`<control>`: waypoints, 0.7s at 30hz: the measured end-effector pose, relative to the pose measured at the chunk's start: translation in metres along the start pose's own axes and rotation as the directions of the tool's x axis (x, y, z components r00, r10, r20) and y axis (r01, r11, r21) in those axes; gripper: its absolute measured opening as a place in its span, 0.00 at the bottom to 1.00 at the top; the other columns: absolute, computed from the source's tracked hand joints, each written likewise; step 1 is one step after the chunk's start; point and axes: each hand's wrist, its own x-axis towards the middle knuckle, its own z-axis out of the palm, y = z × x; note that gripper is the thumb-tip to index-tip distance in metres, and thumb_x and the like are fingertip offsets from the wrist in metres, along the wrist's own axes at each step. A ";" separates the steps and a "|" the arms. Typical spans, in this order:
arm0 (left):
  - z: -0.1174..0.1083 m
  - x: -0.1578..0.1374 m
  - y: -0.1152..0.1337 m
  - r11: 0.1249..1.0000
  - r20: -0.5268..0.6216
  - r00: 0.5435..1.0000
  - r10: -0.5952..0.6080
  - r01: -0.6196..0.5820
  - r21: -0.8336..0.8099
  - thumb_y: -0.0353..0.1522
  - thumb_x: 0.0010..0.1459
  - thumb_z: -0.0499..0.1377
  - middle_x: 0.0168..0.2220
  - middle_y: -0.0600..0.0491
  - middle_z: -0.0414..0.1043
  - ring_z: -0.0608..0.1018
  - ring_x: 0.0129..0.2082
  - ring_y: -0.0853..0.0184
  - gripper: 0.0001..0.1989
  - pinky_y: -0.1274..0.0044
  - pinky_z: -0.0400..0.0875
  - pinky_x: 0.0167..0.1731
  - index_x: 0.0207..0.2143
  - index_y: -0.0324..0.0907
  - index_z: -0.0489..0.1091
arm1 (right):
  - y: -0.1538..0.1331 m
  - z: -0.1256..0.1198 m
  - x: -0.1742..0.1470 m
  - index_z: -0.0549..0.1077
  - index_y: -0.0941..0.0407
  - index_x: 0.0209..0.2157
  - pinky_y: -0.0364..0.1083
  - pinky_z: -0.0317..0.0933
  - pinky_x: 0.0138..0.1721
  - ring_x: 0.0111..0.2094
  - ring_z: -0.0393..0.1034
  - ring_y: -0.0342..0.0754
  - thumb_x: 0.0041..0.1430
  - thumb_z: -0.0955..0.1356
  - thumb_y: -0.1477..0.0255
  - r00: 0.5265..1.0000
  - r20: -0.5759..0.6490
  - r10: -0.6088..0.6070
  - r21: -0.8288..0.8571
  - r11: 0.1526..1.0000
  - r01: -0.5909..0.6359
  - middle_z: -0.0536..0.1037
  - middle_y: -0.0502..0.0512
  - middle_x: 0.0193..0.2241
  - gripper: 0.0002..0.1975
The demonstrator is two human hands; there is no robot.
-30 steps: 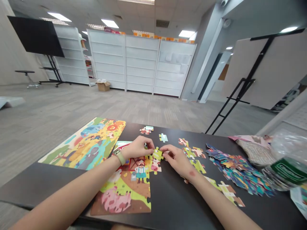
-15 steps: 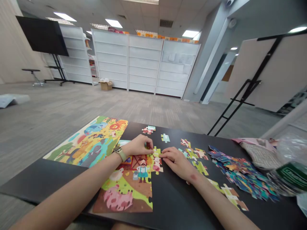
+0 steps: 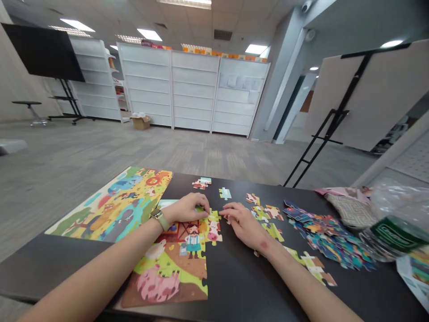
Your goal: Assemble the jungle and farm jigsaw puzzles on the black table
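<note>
A partly joined farm jigsaw puzzle (image 3: 181,273) lies on the black table, showing a pink pig, a farmer and a barn. My left hand (image 3: 189,208), with a watch on its wrist, rests over its upper part. The thumb and curled fingers close at a yellow-green puzzle piece (image 3: 214,215) above the cow's head (image 3: 213,231). My right hand (image 3: 243,223) lies just right of the cow, palm down, fingers stretched towards that same piece. Its index fingertip is at the piece's right edge. What lies under the right fingers is mostly hidden.
Left of the farm puzzle lies a finished animal puzzle (image 3: 117,201). Loose pieces (image 3: 225,193) sit beyond my hands, and joined ones (image 3: 317,267) beside my right forearm. Further right are a heap of dark blue pieces (image 3: 331,237), a patterned pouch (image 3: 345,210) and a green-labelled plastic bottle (image 3: 395,235).
The view has turned slightly right, so everything sits further left. My right fingers are a little more raised and spread beside the cow. My left hand keeps its place on the puzzle.
</note>
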 end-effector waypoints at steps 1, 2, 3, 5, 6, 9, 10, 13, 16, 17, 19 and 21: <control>0.000 0.000 0.001 1.000 0.000 1.000 -0.004 0.004 0.014 0.38 0.59 0.63 0.40 0.52 0.76 0.78 0.40 0.65 0.08 0.75 0.69 0.46 0.34 0.44 0.79 | 0.003 -0.006 0.000 0.80 0.53 0.44 0.51 0.63 0.54 0.50 0.70 0.50 0.57 0.60 0.86 0.998 -0.053 0.045 -0.015 0.999 -0.045 0.77 0.57 0.49 0.23; 0.000 -0.001 0.002 1.000 0.001 1.000 -0.010 0.010 0.029 0.39 0.58 0.64 0.40 0.52 0.76 0.77 0.40 0.65 0.08 0.75 0.69 0.46 0.34 0.44 0.79 | 0.008 -0.013 0.000 0.80 0.54 0.43 0.50 0.62 0.55 0.50 0.70 0.50 0.54 0.60 0.88 0.990 -0.110 0.091 -0.033 0.995 -0.096 0.77 0.57 0.48 0.24; 0.000 -0.001 0.003 0.999 0.002 1.000 -0.015 0.015 0.045 0.39 0.57 0.64 0.40 0.52 0.76 0.77 0.40 0.64 0.09 0.75 0.69 0.46 0.34 0.44 0.78 | 0.013 -0.021 0.000 0.80 0.55 0.41 0.50 0.62 0.55 0.50 0.71 0.50 0.51 0.59 0.89 0.977 -0.166 0.134 -0.052 0.988 -0.145 0.78 0.57 0.47 0.26; 0.000 -0.001 0.006 0.997 0.008 1.000 -0.022 0.021 0.077 0.40 0.56 0.65 0.41 0.52 0.75 0.77 0.40 0.64 0.09 0.75 0.69 0.46 0.33 0.44 0.78 | 0.022 -0.036 0.000 0.80 0.55 0.38 0.49 0.62 0.54 0.48 0.72 0.49 0.48 0.58 0.90 0.949 -0.242 0.200 -0.087 0.970 -0.227 0.80 0.55 0.44 0.27; 0.000 0.000 0.008 0.995 0.012 1.000 -0.025 0.024 0.092 0.40 0.57 0.64 0.41 0.52 0.75 0.77 0.40 0.64 0.09 0.75 0.69 0.45 0.32 0.44 0.78 | 0.027 -0.043 -0.001 0.80 0.54 0.38 0.48 0.62 0.53 0.47 0.72 0.49 0.48 0.58 0.90 0.937 -0.263 0.231 -0.100 0.959 -0.264 0.81 0.54 0.43 0.27; 0.000 0.001 0.015 0.991 0.037 0.999 -0.028 0.023 0.135 0.41 0.59 0.62 0.42 0.52 0.74 0.76 0.39 0.65 0.11 0.75 0.68 0.43 0.30 0.43 0.75 | 0.036 -0.055 -0.002 0.80 0.54 0.37 0.46 0.63 0.50 0.45 0.74 0.49 0.50 0.59 0.88 0.901 -0.288 0.326 -0.116 0.922 -0.370 0.82 0.53 0.41 0.24; 0.000 0.002 0.017 0.989 0.047 0.998 -0.029 0.021 0.146 0.41 0.59 0.62 0.42 0.52 0.73 0.76 0.39 0.65 0.12 0.75 0.68 0.42 0.30 0.43 0.74 | 0.038 -0.056 -0.002 0.80 0.54 0.38 0.45 0.63 0.49 0.45 0.74 0.49 0.51 0.59 0.87 0.890 -0.281 0.360 -0.116 0.907 -0.404 0.83 0.53 0.41 0.24; 0.001 0.002 0.020 0.985 0.066 0.997 -0.031 0.020 0.173 0.44 0.57 0.64 0.42 0.52 0.72 0.75 0.39 0.64 0.14 0.74 0.67 0.41 0.30 0.43 0.71 | 0.044 -0.059 -0.003 0.81 0.54 0.38 0.43 0.62 0.46 0.45 0.75 0.48 0.51 0.60 0.86 0.863 -0.225 0.452 -0.121 0.866 -0.485 0.83 0.52 0.41 0.23; 0.003 0.001 0.019 0.984 0.056 0.998 -0.042 0.031 0.176 0.45 0.54 0.66 0.42 0.53 0.71 0.74 0.40 0.63 0.16 0.74 0.67 0.41 0.32 0.43 0.68 | 0.050 -0.067 -0.007 0.82 0.54 0.38 0.42 0.63 0.42 0.42 0.76 0.49 0.51 0.61 0.85 0.850 -0.173 0.498 -0.136 0.842 -0.521 0.83 0.53 0.38 0.22; 0.004 0.001 0.018 0.984 0.052 0.998 -0.046 0.037 0.172 0.44 0.53 0.66 0.42 0.53 0.71 0.74 0.40 0.63 0.16 0.74 0.67 0.41 0.32 0.43 0.68 | 0.052 -0.070 -0.008 0.82 0.54 0.37 0.42 0.62 0.40 0.40 0.76 0.49 0.52 0.61 0.85 0.848 -0.162 0.505 -0.138 0.839 -0.526 0.83 0.53 0.36 0.22; 0.005 0.000 0.017 0.986 0.048 0.997 -0.054 0.046 0.157 0.43 0.53 0.66 0.42 0.53 0.70 0.74 0.39 0.64 0.15 0.75 0.67 0.41 0.31 0.43 0.67 | 0.054 -0.076 -0.011 0.82 0.54 0.37 0.42 0.62 0.39 0.38 0.76 0.48 0.53 0.61 0.84 0.849 -0.135 0.512 -0.142 0.837 -0.528 0.83 0.53 0.34 0.21; 0.006 0.000 0.015 0.989 0.047 0.997 -0.059 0.052 0.140 0.42 0.53 0.66 0.42 0.54 0.70 0.74 0.39 0.64 0.15 0.75 0.67 0.40 0.31 0.43 0.67 | 0.054 -0.078 -0.012 0.83 0.54 0.37 0.42 0.62 0.38 0.37 0.76 0.48 0.54 0.62 0.81 0.857 -0.094 0.506 -0.153 0.844 -0.515 0.83 0.53 0.33 0.19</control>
